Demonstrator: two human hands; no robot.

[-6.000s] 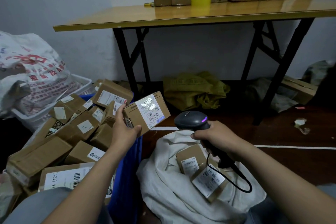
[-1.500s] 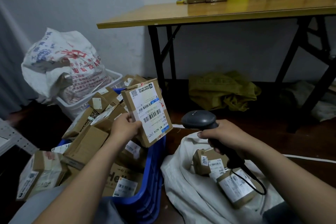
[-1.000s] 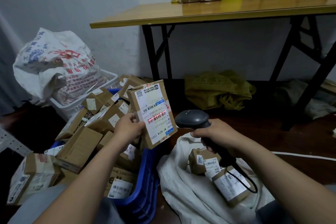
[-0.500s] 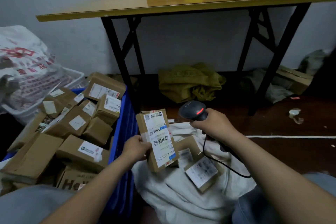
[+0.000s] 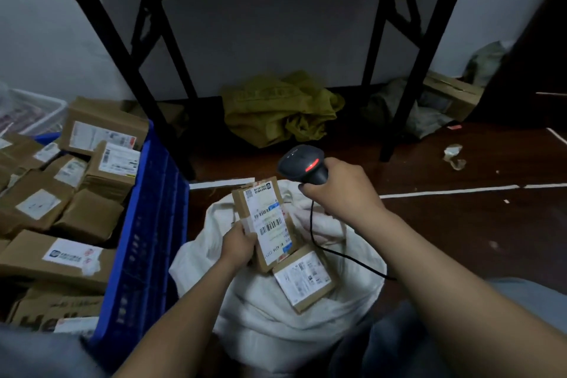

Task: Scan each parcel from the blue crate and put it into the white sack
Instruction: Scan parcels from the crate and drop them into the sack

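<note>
Parcel [image 5: 267,221] gripped in left hand [image 5: 239,244] above sack [image 5: 276,331]; scanner [image 5: 302,163] gripped in right hand [image 5: 343,190], just beyond sack.

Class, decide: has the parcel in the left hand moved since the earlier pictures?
Yes. The parcel has gone right and down, from above the blue crate's rim to over the white sack.

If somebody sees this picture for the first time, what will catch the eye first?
In the middle, the left hand holds a labelled parcel over the open white sack, where another parcel already lies. Just above, the right hand grips a black scanner with a red light on. At the left stands the blue crate, heaped with brown parcels.
</note>
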